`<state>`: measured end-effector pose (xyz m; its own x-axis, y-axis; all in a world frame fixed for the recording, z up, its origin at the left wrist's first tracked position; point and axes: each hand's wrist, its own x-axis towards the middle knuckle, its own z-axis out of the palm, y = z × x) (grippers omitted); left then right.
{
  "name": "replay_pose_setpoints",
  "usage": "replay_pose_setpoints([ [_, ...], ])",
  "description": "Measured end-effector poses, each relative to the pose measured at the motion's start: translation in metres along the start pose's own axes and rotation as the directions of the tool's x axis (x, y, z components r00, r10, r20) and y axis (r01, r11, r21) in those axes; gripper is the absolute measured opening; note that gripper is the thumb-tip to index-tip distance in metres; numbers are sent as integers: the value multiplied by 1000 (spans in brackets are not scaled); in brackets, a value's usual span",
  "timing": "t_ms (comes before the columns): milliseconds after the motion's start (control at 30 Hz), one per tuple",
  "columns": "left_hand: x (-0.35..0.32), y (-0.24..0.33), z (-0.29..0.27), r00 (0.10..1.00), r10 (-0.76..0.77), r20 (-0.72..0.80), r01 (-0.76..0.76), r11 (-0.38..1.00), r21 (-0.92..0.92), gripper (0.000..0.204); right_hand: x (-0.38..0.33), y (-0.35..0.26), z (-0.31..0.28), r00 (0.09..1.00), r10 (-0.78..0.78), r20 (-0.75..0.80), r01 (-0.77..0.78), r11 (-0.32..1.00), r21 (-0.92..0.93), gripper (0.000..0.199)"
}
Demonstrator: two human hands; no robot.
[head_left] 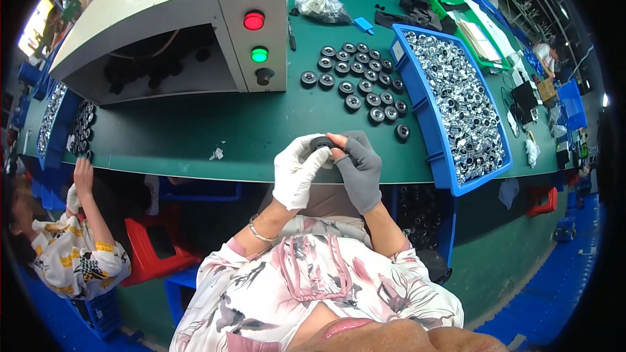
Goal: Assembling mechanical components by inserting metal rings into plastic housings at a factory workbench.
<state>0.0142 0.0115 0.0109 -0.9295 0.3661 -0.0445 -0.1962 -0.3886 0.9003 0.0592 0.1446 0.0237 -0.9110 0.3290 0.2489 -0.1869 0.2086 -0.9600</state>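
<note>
Grip: your left hand (pixel 295 176), white-gloved, pinches the black part (pixel 321 144) from its left and near side; your right hand (pixel 360 173), grey-gloved with bare fingertips, nips its right edge. Both parted only by the part's own bulk.

Key relation: the part sits between your hands, touching both, neither nearer. Long axis appears to run nine to three. It lies one to two o'clock from the left palm, ten from the right.

Around the grip: machine (pixel 228 13) at ten to eleven, discs (pixel 370 75) at one, blue bin (pixel 420 107) past two, heaped with shiny pieces (pixel 456 104).
</note>
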Motion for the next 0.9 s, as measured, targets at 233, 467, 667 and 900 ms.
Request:
replay_pose_setpoints([
  [233, 2, -3, -1, 999, 43, -12, -42, 997, 68, 24, -5, 5, 1, 990, -141, -20, 139, 988, -70, 32],
  [467, 5, 0, -5, 997, -66, 28, 66, 998, 4, 25, -10, 9, 0, 978, -211, -1, 208, 963, -171, 30],
  [667, 9, 9, -7, 986, -72, 153, 10, 928, 373, 36, 7, -6, -11, 998, 61, 18, -62, 995, 80, 25],
  [900, 4, -4, 0, 1000, 4, 1, -4, 986, 167, 26, 3, 3, -1, 999, 30, 12, -30, 999, 25, 25],
])
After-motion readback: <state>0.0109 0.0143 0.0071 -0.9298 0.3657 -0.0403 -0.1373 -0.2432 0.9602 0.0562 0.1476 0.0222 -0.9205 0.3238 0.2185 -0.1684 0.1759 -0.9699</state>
